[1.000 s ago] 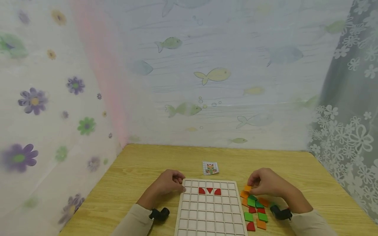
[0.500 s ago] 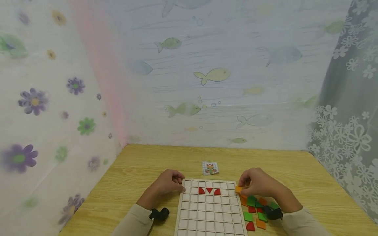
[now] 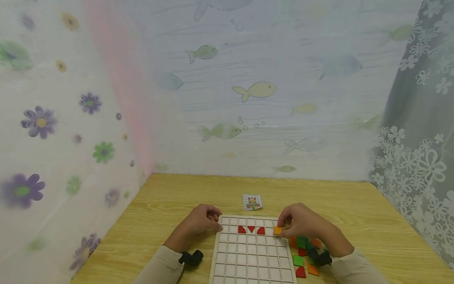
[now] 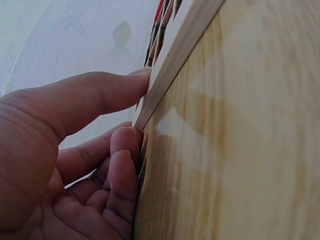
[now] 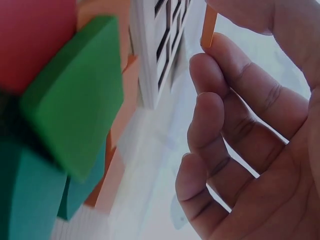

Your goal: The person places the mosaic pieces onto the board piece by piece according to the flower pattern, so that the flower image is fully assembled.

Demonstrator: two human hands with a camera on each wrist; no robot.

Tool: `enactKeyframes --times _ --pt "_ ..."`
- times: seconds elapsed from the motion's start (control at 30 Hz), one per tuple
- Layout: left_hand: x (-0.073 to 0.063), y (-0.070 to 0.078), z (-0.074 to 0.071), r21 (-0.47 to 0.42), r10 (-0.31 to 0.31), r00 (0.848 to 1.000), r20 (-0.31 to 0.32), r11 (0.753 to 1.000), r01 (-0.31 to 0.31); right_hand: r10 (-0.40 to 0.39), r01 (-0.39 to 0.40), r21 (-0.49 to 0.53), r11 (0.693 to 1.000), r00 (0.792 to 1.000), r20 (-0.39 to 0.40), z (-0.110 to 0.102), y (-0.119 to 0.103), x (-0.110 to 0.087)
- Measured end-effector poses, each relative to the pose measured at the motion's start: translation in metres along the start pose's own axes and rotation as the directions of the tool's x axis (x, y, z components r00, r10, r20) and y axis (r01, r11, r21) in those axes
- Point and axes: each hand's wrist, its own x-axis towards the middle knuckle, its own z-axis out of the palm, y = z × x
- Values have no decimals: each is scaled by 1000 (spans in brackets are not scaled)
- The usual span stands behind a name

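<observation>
A pale wooden grid board [image 3: 252,250] lies flat on the table. Its far left corner is held by my left hand [image 3: 203,219], thumb [image 4: 122,90] on the edge and the other fingers curled beside it. Between thumb and fingertips, my right hand [image 3: 304,221] pinches an orange square tile [image 3: 278,231], over the board's far right cells. The tile shows edge-on as an orange strip [image 5: 209,27] in the right wrist view. In one row of cells sit a red quarter-circle tile [image 3: 242,229], a red triangle tile [image 3: 251,228] and another red quarter-circle [image 3: 261,230].
Right of the board lies a loose pile of tiles, among them a green one [image 3: 298,260], a red one [image 3: 300,272] and an orange one [image 3: 313,269]; the right wrist partly covers it. Beyond the board lies a small printed pattern card [image 3: 252,202]. Patterned curtains surround the table.
My right hand has carried the orange square tile left from the pile, across the board's right edge and over its cells. My left hand has stayed at the corner.
</observation>
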Motion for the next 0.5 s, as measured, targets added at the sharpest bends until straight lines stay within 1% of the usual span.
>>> enactKeyframes --times 0.27,0.5 --pt "0 0 1 -1 -2 1000 -5 1000 2 -21 20 36 999 1000 12 7 -7 3" --pt "1 -2 -1 11 0 1000 -7 1000 0 -29 29 18 999 1000 1 14 -9 8"
